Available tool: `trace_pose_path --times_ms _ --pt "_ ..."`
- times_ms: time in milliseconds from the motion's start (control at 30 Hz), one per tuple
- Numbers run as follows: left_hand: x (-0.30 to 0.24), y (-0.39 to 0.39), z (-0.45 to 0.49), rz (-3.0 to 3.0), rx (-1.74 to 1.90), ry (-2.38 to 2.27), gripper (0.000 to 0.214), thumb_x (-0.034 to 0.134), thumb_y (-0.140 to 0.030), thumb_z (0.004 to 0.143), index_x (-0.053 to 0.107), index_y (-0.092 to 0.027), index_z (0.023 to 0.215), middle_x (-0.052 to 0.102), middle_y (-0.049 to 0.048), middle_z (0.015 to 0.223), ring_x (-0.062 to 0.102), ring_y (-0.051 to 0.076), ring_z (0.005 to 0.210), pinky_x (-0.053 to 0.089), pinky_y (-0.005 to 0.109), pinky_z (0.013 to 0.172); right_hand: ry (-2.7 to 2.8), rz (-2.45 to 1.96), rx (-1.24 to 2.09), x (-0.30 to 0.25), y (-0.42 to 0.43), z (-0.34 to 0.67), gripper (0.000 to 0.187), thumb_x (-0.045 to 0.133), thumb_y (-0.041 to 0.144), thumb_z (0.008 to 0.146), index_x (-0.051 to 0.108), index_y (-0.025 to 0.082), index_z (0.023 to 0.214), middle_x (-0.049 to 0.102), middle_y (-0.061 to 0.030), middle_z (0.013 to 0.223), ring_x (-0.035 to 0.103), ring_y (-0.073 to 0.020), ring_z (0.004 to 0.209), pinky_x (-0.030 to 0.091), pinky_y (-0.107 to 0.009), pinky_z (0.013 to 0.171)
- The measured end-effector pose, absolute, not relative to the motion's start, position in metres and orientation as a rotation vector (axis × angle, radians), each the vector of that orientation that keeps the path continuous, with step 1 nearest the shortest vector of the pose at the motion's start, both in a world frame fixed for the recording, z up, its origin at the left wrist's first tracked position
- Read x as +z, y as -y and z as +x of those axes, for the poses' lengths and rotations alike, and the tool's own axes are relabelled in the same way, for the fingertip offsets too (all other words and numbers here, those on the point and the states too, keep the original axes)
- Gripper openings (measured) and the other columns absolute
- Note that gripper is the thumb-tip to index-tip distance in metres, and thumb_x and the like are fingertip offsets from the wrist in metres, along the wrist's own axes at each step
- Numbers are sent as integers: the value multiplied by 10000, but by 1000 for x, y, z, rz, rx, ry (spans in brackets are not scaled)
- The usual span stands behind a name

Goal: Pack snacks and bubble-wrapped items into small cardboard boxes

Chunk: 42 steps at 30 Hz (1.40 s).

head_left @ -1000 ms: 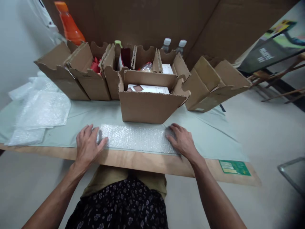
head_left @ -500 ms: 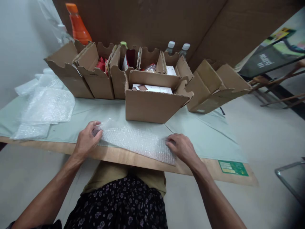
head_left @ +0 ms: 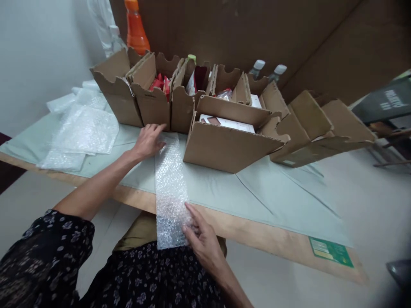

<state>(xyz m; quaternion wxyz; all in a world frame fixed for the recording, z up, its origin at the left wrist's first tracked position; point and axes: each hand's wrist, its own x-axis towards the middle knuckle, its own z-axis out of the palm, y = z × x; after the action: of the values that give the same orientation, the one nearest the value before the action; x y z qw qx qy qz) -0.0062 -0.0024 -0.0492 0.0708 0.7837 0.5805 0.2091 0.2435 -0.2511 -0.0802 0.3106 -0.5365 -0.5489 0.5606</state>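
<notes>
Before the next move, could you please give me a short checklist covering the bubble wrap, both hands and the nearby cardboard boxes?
1. Left hand at the far end of the long, clear plastic bubble-wrap strip: ok.
2. Right hand at the strip's right edge, near its closer end: ok.
3. Strip wholly on the table: not ok; its near end reaches past the pale wooden table edge.
4. Strip apart from the pile of clear bubble-wrap sheets to the left: ok.
5. Strip free of the front brown cardboard box: cannot tell; they lie very close.
6. That box standing on the pale green cloth: ok.
</notes>
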Motion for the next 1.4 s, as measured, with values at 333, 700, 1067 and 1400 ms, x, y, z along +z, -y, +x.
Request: trace_pose_path --times_ms 333,700,1067,1400 --pt "-40 203 -25 2059 582 -1129 746 727 -490 847 464 -312 1523 600 108 1486 601 317 1331 562 476 1045 858 -1108 1829 -66 203 228 412 634 550 929 688 223 1173 718 -48 900 646 -137 635 524 -257 552" --pt "-93 132 8 1995 740 -1669 639 604 -264 891 467 -188 1511 666 2 822 626 185 735 552 332 769 2027 -1211 707 -74 181 242 354 537 173 972 647 261 1296 691 -99 1325 620 -264 1241 537 -480 1018" --pt "-76 181 -1 2354 979 -1466 544 691 -338 916 525 -208 1418 657 140 1292 606 308 1198 505 488 1026 2475 -1084 473 -77 158 229 312 474 111 1002 711 207 1181 769 -103 1157 676 -262 1098 498 -453 943" --pt "-92 178 9 2115 905 -1641 266 570 -193 947 681 -179 1188 737 62 923 663 223 831 582 412 816 2229 -1151 229 -75 161 229 244 543 235 1008 698 202 1193 751 -116 1172 652 -279 1128 487 -448 940"
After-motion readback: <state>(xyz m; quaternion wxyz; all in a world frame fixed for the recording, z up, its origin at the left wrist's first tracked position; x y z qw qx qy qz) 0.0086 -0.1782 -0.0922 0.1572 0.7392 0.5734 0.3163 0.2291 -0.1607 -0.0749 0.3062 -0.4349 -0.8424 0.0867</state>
